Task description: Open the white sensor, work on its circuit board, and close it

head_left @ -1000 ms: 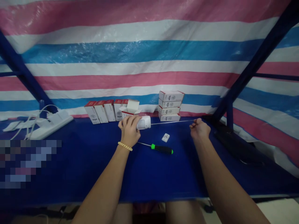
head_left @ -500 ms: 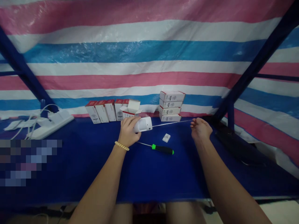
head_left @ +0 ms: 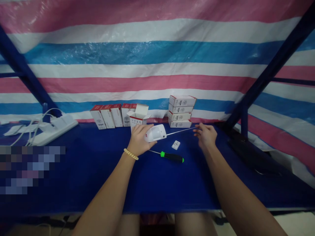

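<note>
Wrapped round one end of a white motion sensor (head_left: 157, 132) is my left hand (head_left: 141, 139), which holds it above the blue table. A thin metal antenna (head_left: 180, 131) runs from the sensor's right end to my right hand (head_left: 206, 135), whose fingers pinch its far tip. Below the sensor lies a screwdriver (head_left: 173, 157) with a black and green handle; part of its shaft is near my left hand. A small white bracket-like piece (head_left: 176, 145) rests on the table under the antenna.
An open carton (head_left: 138, 117) stands behind my left hand, beside a row of red and white boxes (head_left: 108, 117). Several boxes are stacked (head_left: 180, 117) behind the antenna. A white power strip (head_left: 55, 132) with cables sits at left, a black bag (head_left: 251, 154) at right.
The sensor has shifted slightly right and turned so its domed front window shows more. My right hand has moved left, towards the sensor, still pinching the antenna tip.
</note>
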The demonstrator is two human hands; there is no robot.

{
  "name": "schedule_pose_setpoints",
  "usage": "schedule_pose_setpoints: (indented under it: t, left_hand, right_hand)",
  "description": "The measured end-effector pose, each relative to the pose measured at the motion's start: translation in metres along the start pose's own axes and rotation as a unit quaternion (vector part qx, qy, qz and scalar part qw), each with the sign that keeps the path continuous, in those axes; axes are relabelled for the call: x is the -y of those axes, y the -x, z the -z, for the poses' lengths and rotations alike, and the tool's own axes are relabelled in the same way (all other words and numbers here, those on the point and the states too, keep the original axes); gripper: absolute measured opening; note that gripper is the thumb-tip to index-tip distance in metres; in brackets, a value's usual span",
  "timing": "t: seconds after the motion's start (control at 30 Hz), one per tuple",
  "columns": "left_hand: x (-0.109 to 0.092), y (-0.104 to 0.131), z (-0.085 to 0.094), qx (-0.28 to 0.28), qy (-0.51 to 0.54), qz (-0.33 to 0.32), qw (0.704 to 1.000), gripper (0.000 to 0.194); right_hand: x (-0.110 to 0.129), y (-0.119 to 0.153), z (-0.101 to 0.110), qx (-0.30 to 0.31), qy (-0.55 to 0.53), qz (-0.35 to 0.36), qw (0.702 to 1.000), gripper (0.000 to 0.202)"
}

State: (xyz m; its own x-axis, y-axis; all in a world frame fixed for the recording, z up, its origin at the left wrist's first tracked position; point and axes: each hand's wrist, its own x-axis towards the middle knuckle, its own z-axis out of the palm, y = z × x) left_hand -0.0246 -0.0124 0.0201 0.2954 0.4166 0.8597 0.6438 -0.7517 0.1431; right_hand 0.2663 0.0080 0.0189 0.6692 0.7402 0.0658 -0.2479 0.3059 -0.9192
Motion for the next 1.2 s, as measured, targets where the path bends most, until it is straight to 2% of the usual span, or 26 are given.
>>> schedule_pose_setpoints:
  t: [0.17,0.27,0.4,0.57,0.73,1.2]
  left_hand:
    - [-0.019,0.004,-0.014,-0.002,-0.018,0.019,1.000,0.062]
    - [-0.030,0.006,-0.022,-0.026,-0.047,0.049,0.997,0.061]
    - [-0.034,0.007,-0.026,-0.066,-0.070,0.057,0.994,0.060]
    - [-0.033,0.006,-0.026,-0.074,-0.067,0.056,0.993,0.059]
    - [-0.035,0.003,-0.026,-0.089,-0.065,0.076,0.991,0.054]
    - [-0.033,0.003,-0.025,-0.065,-0.055,0.089,0.992,0.054]
  right_hand:
    - [-0.016,0.041,-0.029,0.100,0.030,-0.004,0.995,0.034]
    - [-0.026,0.070,-0.044,0.174,0.041,0.000,0.984,0.036]
    - [-0.026,0.091,-0.052,0.213,0.030,-0.001,0.977,0.041]
    - [-0.018,0.094,-0.050,0.255,0.035,-0.007,0.966,0.054]
    - [-0.020,0.093,-0.050,0.306,0.041,-0.006,0.951,0.066]
    - [-0.022,0.091,-0.048,0.325,0.030,-0.014,0.945,0.069]
